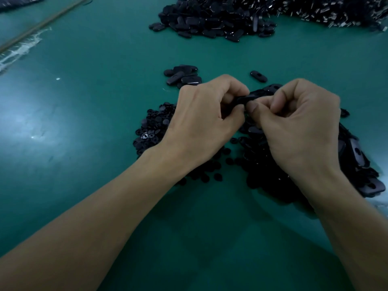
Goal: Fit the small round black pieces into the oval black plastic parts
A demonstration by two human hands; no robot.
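Above the middle of a smooth, matte green table, the left hand and right hand meet, the curled fingers and thumbs of both clamped on one glossy oval black part; whether a round piece sits in it cannot be told. Beneath the left wrist lies a low heap of small round black pieces, and beneath the right a pile of flat oval parts with slotted holes. Farther off are a small cluster of ovals, a single oval and a large far heap, with bare green surface to the left and near.
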